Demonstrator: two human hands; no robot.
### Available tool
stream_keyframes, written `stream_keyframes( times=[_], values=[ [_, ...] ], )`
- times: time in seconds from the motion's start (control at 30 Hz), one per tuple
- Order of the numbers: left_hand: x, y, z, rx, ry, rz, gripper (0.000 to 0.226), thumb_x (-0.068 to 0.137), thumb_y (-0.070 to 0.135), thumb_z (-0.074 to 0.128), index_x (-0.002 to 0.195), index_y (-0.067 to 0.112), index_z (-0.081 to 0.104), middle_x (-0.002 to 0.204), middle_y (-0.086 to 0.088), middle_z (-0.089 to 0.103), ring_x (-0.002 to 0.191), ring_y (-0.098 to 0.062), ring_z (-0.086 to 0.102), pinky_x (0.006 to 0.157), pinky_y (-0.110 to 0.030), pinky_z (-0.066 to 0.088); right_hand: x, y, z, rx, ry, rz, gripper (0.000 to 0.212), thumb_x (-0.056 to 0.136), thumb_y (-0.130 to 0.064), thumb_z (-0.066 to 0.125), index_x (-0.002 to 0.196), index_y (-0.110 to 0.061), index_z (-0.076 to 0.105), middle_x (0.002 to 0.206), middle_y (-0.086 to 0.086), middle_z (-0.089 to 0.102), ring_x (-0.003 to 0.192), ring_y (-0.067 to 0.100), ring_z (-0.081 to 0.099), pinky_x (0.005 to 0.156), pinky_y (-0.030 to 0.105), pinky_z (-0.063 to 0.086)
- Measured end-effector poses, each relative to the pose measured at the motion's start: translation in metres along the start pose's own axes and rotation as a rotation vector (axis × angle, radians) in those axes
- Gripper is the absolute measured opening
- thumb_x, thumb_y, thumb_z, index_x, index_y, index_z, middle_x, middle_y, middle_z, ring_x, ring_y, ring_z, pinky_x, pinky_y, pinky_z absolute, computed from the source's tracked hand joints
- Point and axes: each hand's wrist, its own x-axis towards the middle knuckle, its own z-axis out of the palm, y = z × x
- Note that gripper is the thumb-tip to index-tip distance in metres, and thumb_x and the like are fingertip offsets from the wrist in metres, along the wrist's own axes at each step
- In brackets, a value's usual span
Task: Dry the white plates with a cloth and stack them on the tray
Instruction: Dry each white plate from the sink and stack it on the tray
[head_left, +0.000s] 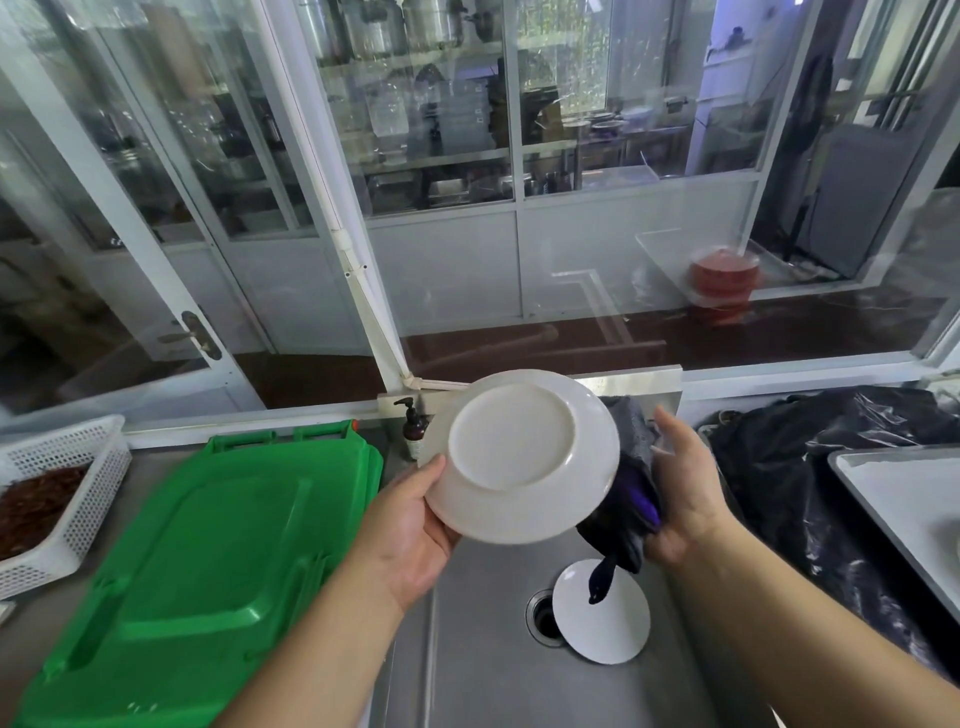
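My left hand (415, 519) grips the lower left rim of a white plate (524, 457), held tilted above the sink with its underside facing me. My right hand (685, 488) holds a dark grey and purple cloth (631, 499) against the plate's far side; a tail of the cloth hangs down. A second white plate (608, 623) lies in the steel sink (493, 649) beside the drain. The edge of a metal tray (893, 499) shows at the right, with a bit of something pale on it at the frame edge.
A green plastic lid (197, 561) lies left of the sink. A white basket (57, 499) with brown contents stands at the far left. A soap pump bottle (413, 428) is behind the sink. Black plastic bags (810, 467) lie right of it.
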Motion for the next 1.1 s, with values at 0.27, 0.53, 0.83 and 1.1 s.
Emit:
stream_keyframes(
  times=[0.27,0.53,0.83,1.1],
  values=[
    [0.000,0.009,-0.013,0.048,0.003,0.061,0.029,0.107,0.012,0.053,0.133,0.010,0.065,0.134,-0.021,0.070,0.113,-0.031,0.069,0.099,-0.049,0.054,-0.005,-0.012,-0.002,-0.174,-0.011,-0.019,0.026,0.087,-0.031,0.066,0.090,-0.012,0.084,0.084,0.016,0.073,0.063,0.033,0.072,0.060,0.045,0.061],
    [-0.007,0.007,-0.014,0.086,-0.133,0.069,0.050,0.082,0.011,0.068,0.132,0.009,0.066,0.126,-0.023,0.074,0.107,-0.033,0.074,0.099,-0.053,0.056,0.002,-0.006,0.003,-0.402,0.100,0.004,0.060,0.087,-0.035,0.082,0.130,0.004,0.066,0.116,0.031,0.072,0.092,0.040,0.068,0.083,0.052,0.056],
    [-0.009,-0.005,-0.006,0.064,-0.210,0.127,0.041,0.083,0.010,0.071,0.123,0.010,0.072,0.123,-0.020,0.075,0.108,-0.031,0.076,0.082,-0.041,0.066,0.011,0.001,0.008,-0.269,0.141,-0.042,0.038,0.087,-0.034,0.085,0.111,-0.005,0.078,0.107,0.021,0.080,0.086,0.038,0.079,0.070,0.048,0.064],
    [-0.013,-0.046,0.021,-0.059,-0.129,0.161,0.039,0.088,0.010,0.068,0.127,0.016,0.068,0.121,-0.008,0.078,0.108,-0.022,0.077,0.080,-0.035,0.066,0.007,0.037,0.011,-0.072,0.236,-0.113,0.040,0.091,-0.042,0.080,0.117,-0.012,0.074,0.105,0.011,0.082,0.092,0.033,0.080,0.078,0.053,0.065]
  ],
)
